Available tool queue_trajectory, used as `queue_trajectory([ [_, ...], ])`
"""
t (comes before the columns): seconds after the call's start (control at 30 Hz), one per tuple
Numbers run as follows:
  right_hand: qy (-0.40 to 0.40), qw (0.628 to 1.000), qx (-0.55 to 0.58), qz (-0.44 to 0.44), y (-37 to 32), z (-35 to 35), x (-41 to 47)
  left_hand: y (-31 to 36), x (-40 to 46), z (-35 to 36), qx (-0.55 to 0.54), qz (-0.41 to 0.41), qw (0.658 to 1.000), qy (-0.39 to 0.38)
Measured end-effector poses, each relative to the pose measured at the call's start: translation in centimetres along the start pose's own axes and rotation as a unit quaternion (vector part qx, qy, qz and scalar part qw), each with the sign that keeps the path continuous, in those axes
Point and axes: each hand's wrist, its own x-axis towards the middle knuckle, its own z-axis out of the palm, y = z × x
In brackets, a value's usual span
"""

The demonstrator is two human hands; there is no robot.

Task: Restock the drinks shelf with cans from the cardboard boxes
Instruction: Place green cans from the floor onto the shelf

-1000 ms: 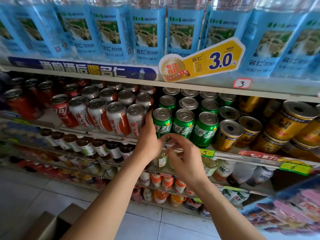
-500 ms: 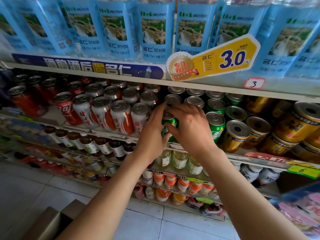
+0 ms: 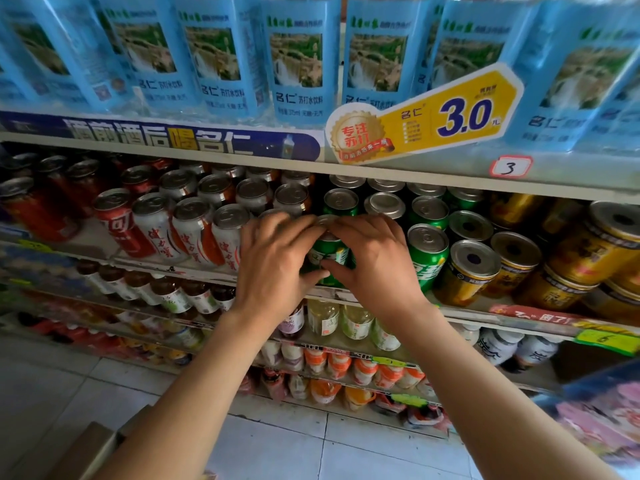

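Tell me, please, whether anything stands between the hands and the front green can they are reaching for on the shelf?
Nothing visible does. The left hand and right hand already wrap the front green can from both sides, their fingertips meeting over its lid at the shelf edge.

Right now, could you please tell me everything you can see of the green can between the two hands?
The green can looks like metal, with a silver top and white lettering on its side, mostly covered. It stands roughly upright at the front edge of the can shelf, in the green row. The left hand and right hand hold it from either side, fingers curled over its top rim and thumbs against its lower body.
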Motion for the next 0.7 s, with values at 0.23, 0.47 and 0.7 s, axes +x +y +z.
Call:
queue_trajectory([
  [0.23,0.017,1.000,-0.006,-0.020,0.4,0.5,-0.3,-0.3,0.1,1.2,-0.082,-0.036,0.996,0.005],
  [0.47,-0.051,0.992,-0.116,-0.025,1.7,-1.8,-1.0,0.1,-0.6,1.1,-0.103,-0.008,0.994,0.023],
  [0.7,-0.037,0.987,-0.156,-0.021,1.7,-1.6,-1.4,0.1,-0.5,1.2,-0.112,0.004,0.994,0.015],
])
